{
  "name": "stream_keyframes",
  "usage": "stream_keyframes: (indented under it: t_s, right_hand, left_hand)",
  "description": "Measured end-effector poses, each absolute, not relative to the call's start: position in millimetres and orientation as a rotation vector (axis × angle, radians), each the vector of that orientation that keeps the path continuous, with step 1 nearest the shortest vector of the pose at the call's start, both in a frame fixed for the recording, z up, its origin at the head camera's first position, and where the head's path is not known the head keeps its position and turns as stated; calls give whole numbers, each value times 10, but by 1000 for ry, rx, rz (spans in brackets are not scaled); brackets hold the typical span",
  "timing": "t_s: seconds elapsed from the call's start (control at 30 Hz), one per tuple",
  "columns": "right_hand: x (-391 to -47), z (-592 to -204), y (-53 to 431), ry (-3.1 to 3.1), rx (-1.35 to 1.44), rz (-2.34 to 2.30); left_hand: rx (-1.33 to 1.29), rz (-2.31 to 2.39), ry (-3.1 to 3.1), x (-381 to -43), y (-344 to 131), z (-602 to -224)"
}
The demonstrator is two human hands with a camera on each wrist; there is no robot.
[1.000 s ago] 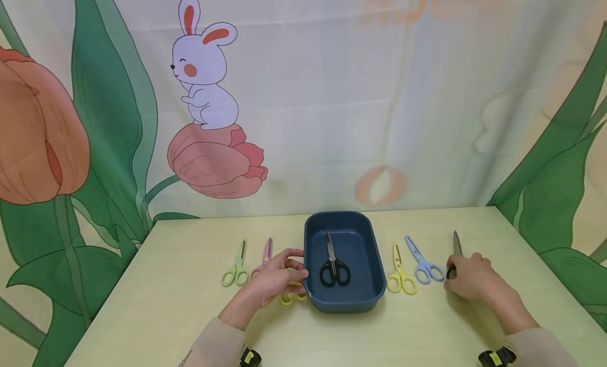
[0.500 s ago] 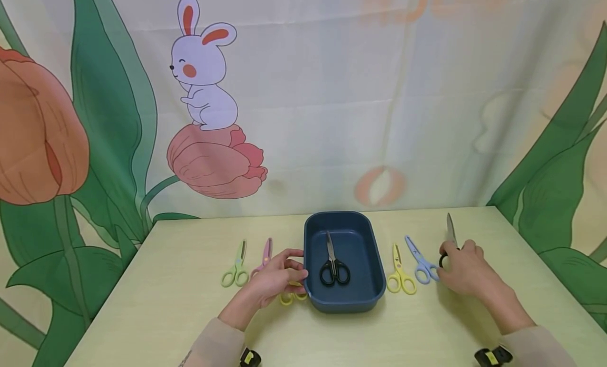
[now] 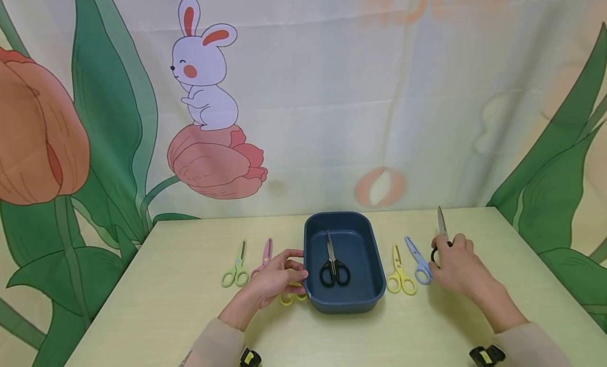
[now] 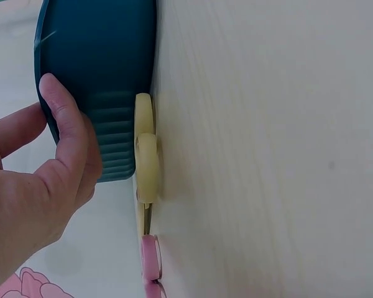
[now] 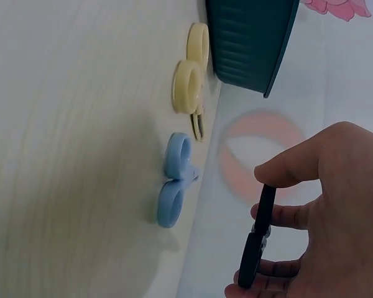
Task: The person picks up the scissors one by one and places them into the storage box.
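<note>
My right hand pinches a pair of black-handled scissors by the handles, raised above the table, with the blade pointing away. My left hand is at the left wall of a dark blue bin; in the left wrist view its thumb and fingers pinch the rim. Inside the bin lies another pair of black scissors. Blue scissors and yellow scissors lie between the bin and my right hand. Another yellow pair, beside the bin, is partly hidden by my left hand.
Left of the bin lie green scissors and pink scissors, the pink ones partly covered by my left hand. The pale wooden table ends at a printed cloth backdrop with a rabbit and tulips.
My right hand has lifted the black-handled scissors off the table and carried them up and to the left, towards the blue pair. My left hand has stayed at the bin.
</note>
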State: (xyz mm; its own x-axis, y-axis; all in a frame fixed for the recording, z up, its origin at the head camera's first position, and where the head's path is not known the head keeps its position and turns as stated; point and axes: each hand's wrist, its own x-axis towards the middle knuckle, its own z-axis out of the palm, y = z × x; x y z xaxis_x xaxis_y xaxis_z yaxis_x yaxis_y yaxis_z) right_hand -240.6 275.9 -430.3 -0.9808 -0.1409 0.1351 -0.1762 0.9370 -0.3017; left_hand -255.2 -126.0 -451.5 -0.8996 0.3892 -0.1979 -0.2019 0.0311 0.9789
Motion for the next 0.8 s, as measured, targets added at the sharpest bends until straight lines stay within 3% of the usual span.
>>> stream_keyframes:
  t_s: [0.8]
  right_hand:
    - [-2424,-4019,2063,-2889,444,500]
  left_hand:
    - [185,1925,1896,-2551,-1261,-4506]
